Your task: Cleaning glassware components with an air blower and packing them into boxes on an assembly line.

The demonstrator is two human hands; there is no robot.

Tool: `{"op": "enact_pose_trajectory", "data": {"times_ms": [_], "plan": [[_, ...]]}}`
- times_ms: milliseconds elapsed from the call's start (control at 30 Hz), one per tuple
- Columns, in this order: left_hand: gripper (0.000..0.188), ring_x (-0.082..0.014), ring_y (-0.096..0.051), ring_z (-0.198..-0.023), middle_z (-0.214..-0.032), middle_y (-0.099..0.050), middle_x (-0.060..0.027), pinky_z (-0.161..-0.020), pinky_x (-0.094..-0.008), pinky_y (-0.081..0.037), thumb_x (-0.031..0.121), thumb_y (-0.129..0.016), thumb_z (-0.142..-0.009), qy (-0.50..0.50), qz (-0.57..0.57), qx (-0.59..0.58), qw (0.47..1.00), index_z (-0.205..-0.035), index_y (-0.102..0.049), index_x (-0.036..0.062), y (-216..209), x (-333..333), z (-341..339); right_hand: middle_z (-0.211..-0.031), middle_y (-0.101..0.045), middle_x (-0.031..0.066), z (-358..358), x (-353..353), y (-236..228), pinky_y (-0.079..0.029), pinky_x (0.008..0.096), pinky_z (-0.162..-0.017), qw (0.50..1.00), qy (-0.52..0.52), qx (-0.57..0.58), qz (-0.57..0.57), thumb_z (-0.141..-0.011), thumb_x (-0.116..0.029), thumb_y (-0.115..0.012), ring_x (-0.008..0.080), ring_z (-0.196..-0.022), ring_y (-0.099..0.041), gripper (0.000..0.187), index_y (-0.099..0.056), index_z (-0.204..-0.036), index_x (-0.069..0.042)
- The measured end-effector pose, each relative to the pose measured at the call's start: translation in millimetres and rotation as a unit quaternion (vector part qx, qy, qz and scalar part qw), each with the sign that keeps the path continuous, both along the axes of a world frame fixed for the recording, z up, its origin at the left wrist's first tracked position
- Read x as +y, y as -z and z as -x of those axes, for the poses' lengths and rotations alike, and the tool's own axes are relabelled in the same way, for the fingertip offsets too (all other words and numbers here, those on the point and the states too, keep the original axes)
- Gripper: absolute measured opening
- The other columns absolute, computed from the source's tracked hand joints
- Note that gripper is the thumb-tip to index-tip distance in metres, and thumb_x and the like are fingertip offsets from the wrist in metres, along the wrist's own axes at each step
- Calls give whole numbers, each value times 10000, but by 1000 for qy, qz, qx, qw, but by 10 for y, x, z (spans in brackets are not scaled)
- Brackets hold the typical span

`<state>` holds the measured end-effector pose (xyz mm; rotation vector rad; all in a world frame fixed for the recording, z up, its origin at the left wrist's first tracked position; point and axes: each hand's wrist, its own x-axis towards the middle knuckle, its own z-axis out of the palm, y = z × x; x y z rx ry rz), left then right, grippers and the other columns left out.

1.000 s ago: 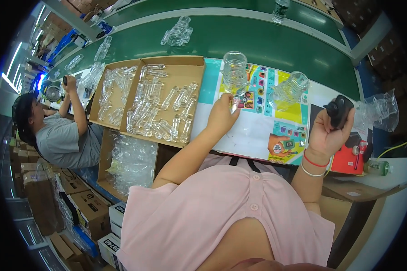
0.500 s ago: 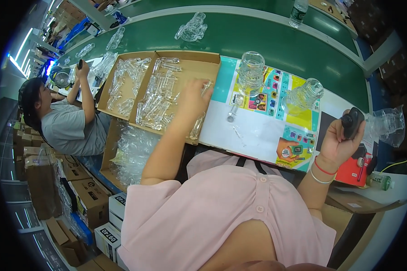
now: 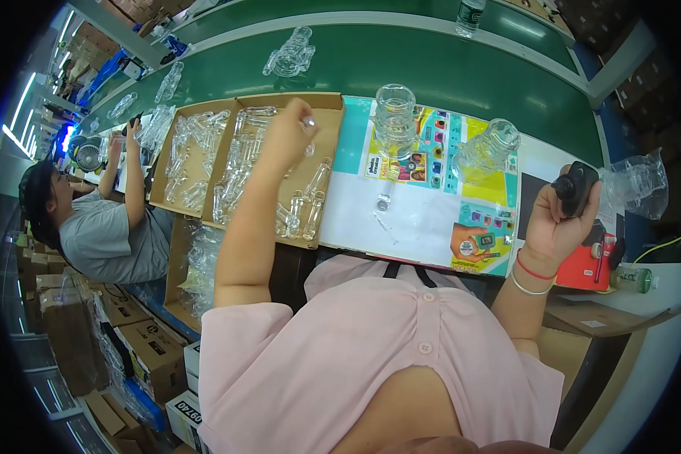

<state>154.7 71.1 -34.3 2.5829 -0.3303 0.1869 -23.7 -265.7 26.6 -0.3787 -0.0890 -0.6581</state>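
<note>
Head view: left hand (image 3: 286, 140) curled above the cardboard tray (image 3: 328, 113); clear glint at fingertips, cannot tell whether pinched. Clear tubes (image 3: 238, 170) lie beneath and around that grip. Right hand (image 3: 554, 223) clasps black device (image 3: 576, 191); clear vessel (image 3: 395, 125) between both hands.

Big black numbers stand on a white box (image 3: 185, 416) down low on the left; dark print marks a brown box (image 3: 145, 365) by it; small words dot a bright sheet (image 3: 424, 231); a bottle's label (image 3: 470, 15) is too tiny to read.
</note>
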Motion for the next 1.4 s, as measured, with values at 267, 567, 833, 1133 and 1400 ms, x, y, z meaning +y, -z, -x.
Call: {"op": "enact_pose_trajectory", "data": {"times_ms": [267,567,833,1133,1400], "plan": [[293,-77,-582,-727,-791,-611,-29,-617,-180,-468,-29,-646,-735,100,508,143,843,-1017,-578,14,-613,-364,943,-798,-537,100,-36,242,-153,-276,162,-384,994,68,85,-7,-880,-212,-519,69,-448,-353,197,-506,-909,-17],[317,-176,-603,-804,-895,-622,-137,-688,-262,-489,-33,-726,-635,246,428,-62,868,-925,-601,-8,-552,-867,1424,-902,-493,113,78,619,-338,-478,247,-646,974,74,124,175,-853,-291,-512,157,-778,-539,322,-463,-983,-1],[348,-210,-614,-802,-877,-626,-140,-685,-287,-493,-12,-764,-591,259,438,-101,855,-895,-596,2,-524,-885,1438,-907,-467,113,287,696,-420,-422,230,-652,872,173,139,436,-793,-402,-525,155,-765,-480,448,-446,-947,11],[383,-215,-618,-808,-868,-626,-127,-683,-284,-497,-15,-779,-562,260,433,-132,853,-888,-583,27,-562,-897,1480,-912,-485,126,443,717,-406,-437,237,-656,805,220,131,535,-791,-494,-565,152,-755,-485,547,-439,-1032,-20],[393,-224,-622,-791,-873,-633,-133,-661,-284,-504,-9,-780,-554,254,385,-180,869,-894,-586,25,-553,-895,1474,-907,-475,115,507,648,-342,-444,238,-670,766,225,91,596,-792,-521,-554,153,-774,-493,566,-402,-1060,-46]]}}
